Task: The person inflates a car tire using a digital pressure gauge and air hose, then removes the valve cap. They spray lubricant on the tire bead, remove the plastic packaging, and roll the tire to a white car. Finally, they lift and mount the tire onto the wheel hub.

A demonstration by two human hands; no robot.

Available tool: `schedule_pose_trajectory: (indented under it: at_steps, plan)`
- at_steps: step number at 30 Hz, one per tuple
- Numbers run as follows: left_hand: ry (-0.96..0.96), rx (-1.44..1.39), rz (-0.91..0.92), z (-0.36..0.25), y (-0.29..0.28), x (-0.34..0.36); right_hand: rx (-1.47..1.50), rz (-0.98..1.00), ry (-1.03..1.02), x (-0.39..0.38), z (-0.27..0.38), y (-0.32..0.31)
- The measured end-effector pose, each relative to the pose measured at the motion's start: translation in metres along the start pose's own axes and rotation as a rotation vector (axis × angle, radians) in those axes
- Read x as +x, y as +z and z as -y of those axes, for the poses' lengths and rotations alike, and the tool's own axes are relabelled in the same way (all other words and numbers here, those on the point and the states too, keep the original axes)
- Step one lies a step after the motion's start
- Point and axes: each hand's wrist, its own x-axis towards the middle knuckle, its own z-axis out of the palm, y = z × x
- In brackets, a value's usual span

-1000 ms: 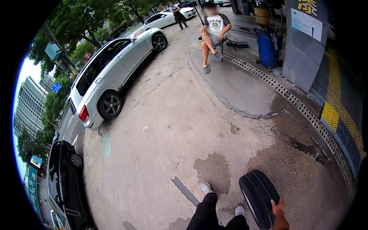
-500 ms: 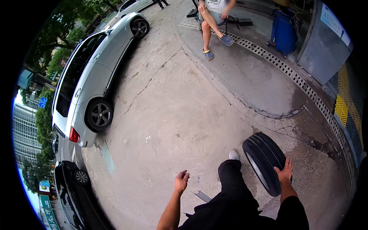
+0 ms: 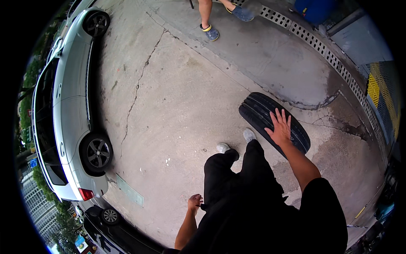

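Observation:
A black tire (image 3: pixel 258 111) stands upright on its tread on the concrete, right of my feet. My right hand (image 3: pixel 281 129) lies on the tread with its fingers spread, touching the rubber without gripping it. The arm reaches forward across the right side. At my left hip hangs my left hand (image 3: pixel 194 203), its fingers loosely bent and apart, with nothing seen in it. It is next to my black trousers. The wheel side of the tire is turned out of sight from here.
A silver car (image 3: pixel 72 101) is parked along the left, with a black car (image 3: pixel 114 233) behind it. Ahead, a seated person's shoe (image 3: pixel 210 33) rests on the ground. A perforated drain strip (image 3: pixel 313 41) curves along the right. Cracks cross the concrete (image 3: pixel 182 127).
The tire has rolled forward, and my right hand has moved ahead with it, now spread over its tread. My left hand has dropped back toward my hip. Both my shoes now show.

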Motion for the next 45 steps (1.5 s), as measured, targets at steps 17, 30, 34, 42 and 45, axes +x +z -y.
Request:
schedule_pose_trajectory:
  at_steps: [17,30,34,42,45]
  plan:
    - [0.515,-0.156,-0.174,-0.651,-0.376,0.294,-0.167,0.209,-0.035,0.484,0.411,-0.029]
    - [0.445,0.523,0.058,-1.061,-0.598,0.533,-0.148,0.138,-0.08,1.002,0.711,-0.047]
    - [0.103,-0.477,-0.252,-1.072,-0.702,0.544,-0.126,0.213,0.08,0.988,0.712,-0.093]
    - [-0.152,0.551,0.073,-1.236,-0.821,0.679,0.017,0.037,0.273,1.447,0.868,-0.133]
    - [0.134,0.797,0.0,-1.412,-0.885,0.754,0.157,-0.142,0.349,1.543,0.914,-0.145]
